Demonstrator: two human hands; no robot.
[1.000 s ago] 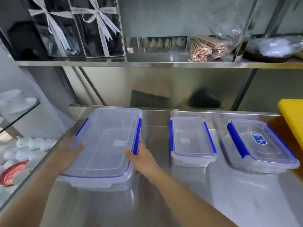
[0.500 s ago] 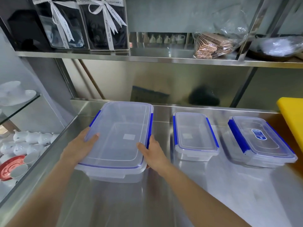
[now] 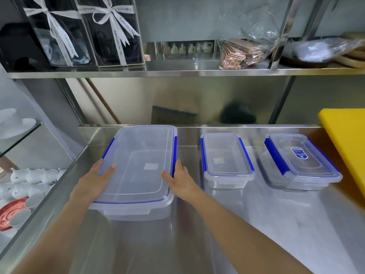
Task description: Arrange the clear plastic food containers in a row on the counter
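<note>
1. stainless steel counter under a steel shelf, three lidded clear containers in a row on it.
2. left hand pressed flat against the large container, thumb on the lid.
3. right hand grips its right side by the blue clip.
4. small container in the middle, labelled container beside a yellow board.

Three containers line the counter: large at 10 o'clock, small at 12, labelled at 2; board beyond at 3.
</note>
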